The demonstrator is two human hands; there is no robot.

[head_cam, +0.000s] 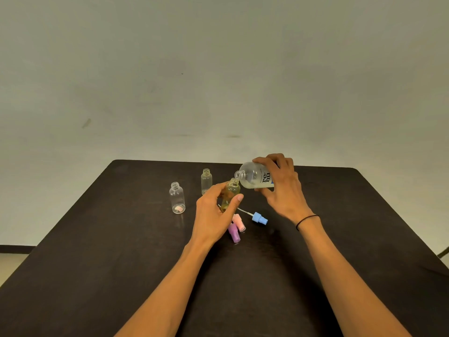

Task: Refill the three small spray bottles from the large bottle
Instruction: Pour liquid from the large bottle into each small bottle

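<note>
Setting: dark table (97, 251) running up to a plain pale wall; both forearms are reaching in from 6 o'clock.
Right hand (281, 188): fingers and thumb are curling round the big bottle (255, 177), holding it tipped almost flat, its open neck pointing toward 9 o'clock.
Left hand (213, 215): thumb and fingers are wrapping the held bottle (232, 194), keeping it off vertical, mouth leaning toward 1 o'clock and sitting just under the big bottle's neck.
Pour: the two mouths are nearly touching; no stream is showing clearly, so I cannot tell whether liquid is passing right now.
Held bottle fill: it is showing a yellowish tint through most of its body, so it looks mostly filled; exact level is hidden by the fingers.
Big bottle stock: pale liquid is lying along its lower side, so supply seems to be remaining.
Far bottle (206, 181): standing uncapped at 11 o'clock of the left hand; looks clear, apparently unfilled.
Left bottle (177, 197): standing uncapped at 9 o'clock, well apart; clear, with a pinkish patch at its base that I cannot identify.
Sprayer tops: blue top (259, 218), pink top (238, 222) and purple top (233, 231) are lying loose on the table at 5 o'clock of the held bottle.
Progress: first fill appears to be underway or finishing; two bottles still waiting, and all three tops still needing fitting.
</note>
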